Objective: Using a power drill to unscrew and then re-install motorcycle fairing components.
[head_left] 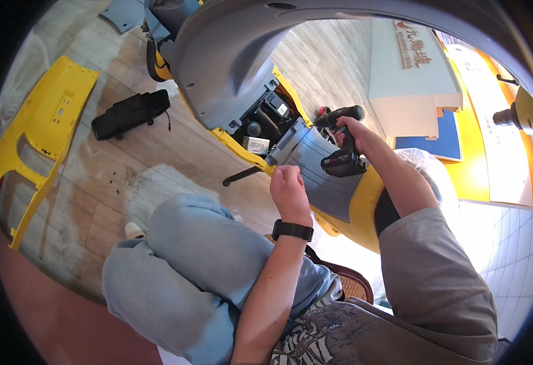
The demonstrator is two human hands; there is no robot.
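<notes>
A cordless drill (pixel 343 162) with a black battery base is gripped in my right hand (pixel 356 135), its body lying over the far edge of the yellow and grey scooter (pixel 321 167). My left hand (pixel 289 190) is closed at the near yellow edge of the grey footboard; whatever its fingers hold, if anything, is hidden. Left of the footboard, an open compartment (pixel 234 125) shows dark parts, a black box with a white label (pixel 277 106) and a pale labelled box (pixel 256 145). The drill's tip cannot be made out clearly.
A yellow body panel (pixel 65 106) and a black case with a short cable (pixel 129 114) lie on the wooden floor to the left. The scooter's large grey front shell (pixel 211 55) arches overhead. A white counter (pixel 406 79) stands beyond the drill. A kickstand-like black bar (pixel 242 176) sticks out below the scooter.
</notes>
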